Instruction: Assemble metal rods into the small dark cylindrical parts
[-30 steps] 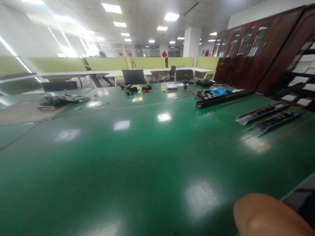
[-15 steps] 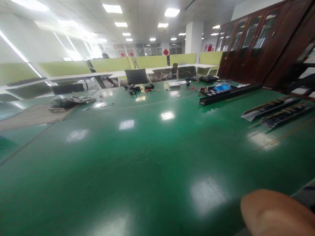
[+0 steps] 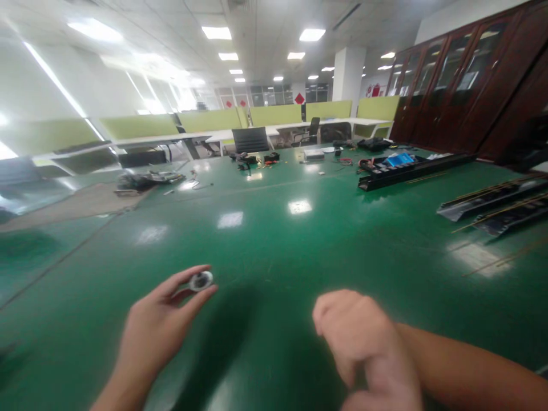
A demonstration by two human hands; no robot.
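My left hand [image 3: 156, 325] is raised above the green tabletop [image 3: 265, 251], pinching a small round part [image 3: 201, 281] between thumb and fingers. That part has a pale, silvery rim and a dark middle; its exact kind does not show. Lower right, my right hand [image 3: 363, 337] is bent at the wrist with its fingers curled inward and a little blurred. Whatever it may hold is hidden behind the fingers. The two hands are well apart.
Long black metal channels [image 3: 415, 171] lie at the right, one with a blue packet [image 3: 401, 160] on it. Thin brass-coloured rods [image 3: 483, 220] rest by other channels. Farther back are tangled cables [image 3: 149, 180], a black office chair [image 3: 250, 140] and dark wooden cabinets [image 3: 454, 85].
My left hand has come into view at lower left with the small round part. My right hand has moved in from the lower right corner. The view has shifted slightly.
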